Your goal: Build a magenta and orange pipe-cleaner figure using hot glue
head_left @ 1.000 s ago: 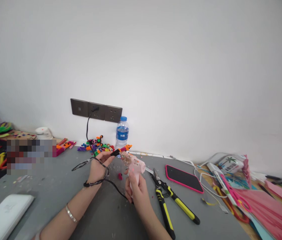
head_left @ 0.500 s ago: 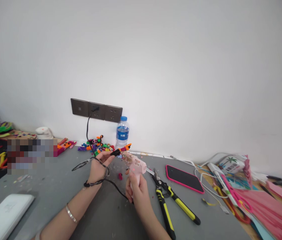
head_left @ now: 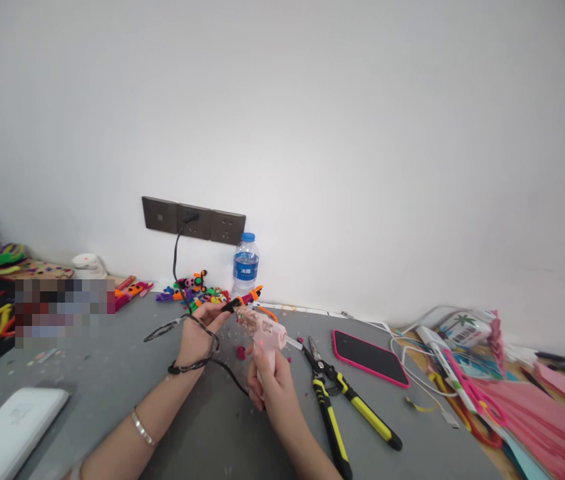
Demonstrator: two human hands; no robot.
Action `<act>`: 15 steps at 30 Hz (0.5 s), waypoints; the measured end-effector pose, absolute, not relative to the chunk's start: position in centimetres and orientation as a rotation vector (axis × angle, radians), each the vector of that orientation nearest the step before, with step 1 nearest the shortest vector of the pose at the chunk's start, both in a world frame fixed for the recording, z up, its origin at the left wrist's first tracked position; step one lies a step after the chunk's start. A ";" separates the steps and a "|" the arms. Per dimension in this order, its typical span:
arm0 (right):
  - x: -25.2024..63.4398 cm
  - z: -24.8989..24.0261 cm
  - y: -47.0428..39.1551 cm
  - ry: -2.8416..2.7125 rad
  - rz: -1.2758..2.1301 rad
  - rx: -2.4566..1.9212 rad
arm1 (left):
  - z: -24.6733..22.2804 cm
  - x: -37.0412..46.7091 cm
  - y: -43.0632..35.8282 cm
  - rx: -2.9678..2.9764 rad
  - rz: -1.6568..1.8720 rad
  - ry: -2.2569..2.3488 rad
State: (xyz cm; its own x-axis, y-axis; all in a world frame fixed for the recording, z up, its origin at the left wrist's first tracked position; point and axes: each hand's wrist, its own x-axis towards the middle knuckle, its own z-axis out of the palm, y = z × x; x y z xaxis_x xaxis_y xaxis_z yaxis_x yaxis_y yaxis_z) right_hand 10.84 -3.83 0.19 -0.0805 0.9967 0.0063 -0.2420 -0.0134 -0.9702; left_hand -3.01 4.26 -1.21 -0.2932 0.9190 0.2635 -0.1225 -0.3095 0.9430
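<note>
Over the table (head_left: 112,373), the left hand (head_left: 201,337) pinches craftwork (head_left: 248,298), the right hand (head_left: 272,381) grips a glue gun (head_left: 262,330).

Read 冰露 in white on the blue label (head_left: 245,271) of the water bottle (head_left: 246,256). Noted dark print under a palm-tree picture (head_left: 465,321) on the pale packet (head_left: 451,328), too small to decipher. Found a faint mark on the white case (head_left: 7,437), likewise illegible.
</note>
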 end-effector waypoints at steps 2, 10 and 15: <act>10.8 0.3 -3.8 -1.081 1.377 -1.001 | -1.2 -3.0 4.2 1.149 1.710 1.127; 10.9 0.3 -3.7 -1.047 1.346 -0.997 | -1.4 -3.0 4.3 1.123 1.725 1.138; 11.0 0.2 -3.6 -1.026 1.342 -0.992 | -1.5 -3.0 4.4 1.101 1.727 1.113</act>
State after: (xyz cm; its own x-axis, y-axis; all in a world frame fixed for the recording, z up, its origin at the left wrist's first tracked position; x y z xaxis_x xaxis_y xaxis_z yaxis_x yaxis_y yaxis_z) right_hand 11.04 -3.59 0.19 -0.0253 0.9997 0.0067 -0.2687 -0.0003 -0.9632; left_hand -3.03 4.42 -1.52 -0.3118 0.9181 0.2448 -0.1562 -0.3037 0.9399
